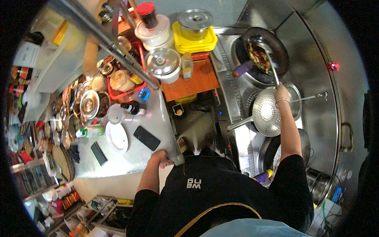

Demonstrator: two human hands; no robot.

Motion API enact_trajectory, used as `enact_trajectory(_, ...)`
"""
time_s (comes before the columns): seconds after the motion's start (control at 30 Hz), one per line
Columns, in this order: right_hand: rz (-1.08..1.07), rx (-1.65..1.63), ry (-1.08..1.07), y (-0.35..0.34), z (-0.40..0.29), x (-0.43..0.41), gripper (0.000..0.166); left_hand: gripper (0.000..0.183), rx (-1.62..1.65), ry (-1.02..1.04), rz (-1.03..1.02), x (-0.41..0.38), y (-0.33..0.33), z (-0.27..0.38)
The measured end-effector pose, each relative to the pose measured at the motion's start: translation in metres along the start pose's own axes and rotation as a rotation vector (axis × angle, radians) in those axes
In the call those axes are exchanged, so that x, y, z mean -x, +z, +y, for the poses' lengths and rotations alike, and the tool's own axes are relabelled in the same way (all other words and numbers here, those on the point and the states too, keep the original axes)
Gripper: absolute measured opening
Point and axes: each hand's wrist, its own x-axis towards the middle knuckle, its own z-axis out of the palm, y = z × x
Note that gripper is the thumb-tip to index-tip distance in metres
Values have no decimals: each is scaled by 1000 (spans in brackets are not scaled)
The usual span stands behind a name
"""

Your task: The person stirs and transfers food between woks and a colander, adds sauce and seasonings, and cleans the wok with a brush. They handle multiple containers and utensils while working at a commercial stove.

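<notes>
My right hand [282, 93] grips the metal handle of a cooking utensil [273, 66]. Its far end reaches into a dark wok [279, 53], where browned, glistening food [259, 60] lies; the utensil's head is hard to make out. A purple wrap covers the wok's handle [244, 69]. Below my right wrist sits a perforated metal strainer [266, 111] with a long handle pointing left. My left hand [161, 157] rests at the edge of the steel counter [133, 164], fingers bent over it, holding nothing visible. Close to it lies a black phone [147, 138].
On the counter are a white oval plate [117, 137], a dark flat case [99, 153], a blue timer [144, 94] and a red basket [114, 93]. Lidded pots [162, 63] stand on an orange board [192, 86]. Another wok [268, 154] sits nearer me on the stove. A metal pole [109, 44] crosses above the counter.
</notes>
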Motion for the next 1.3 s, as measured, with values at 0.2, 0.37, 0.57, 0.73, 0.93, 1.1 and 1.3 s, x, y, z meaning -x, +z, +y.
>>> enact_trajectory(0.2,-120,151,27,-7,-4,63,50,41,69,17,4,13,-4,3)
enact_trajectory(0.37,-75,71,-103,11,-1,45,59,40,90,12,-4,11,4,-1)
enact_trajectory(0.57,67,-62,-52,27,10,-3,42,31,547,204,475,13,-23,-14)
enact_trajectory(0.73,-33,30,-61,38,24,44,31,32,1040,372,1365,-4,-97,-51)
enact_trajectory(0.93,30,-168,-80,1,6,109,54,86,1026,399,1879,-32,-160,-9)
enact_trajectory(1.1,75,-332,-46,-3,25,41,48,78,1286,456,1914,-40,-180,13)
enact_trajectory(1.3,79,-379,254,-2,11,-5,48,57,1196,691,1815,-13,-139,48)
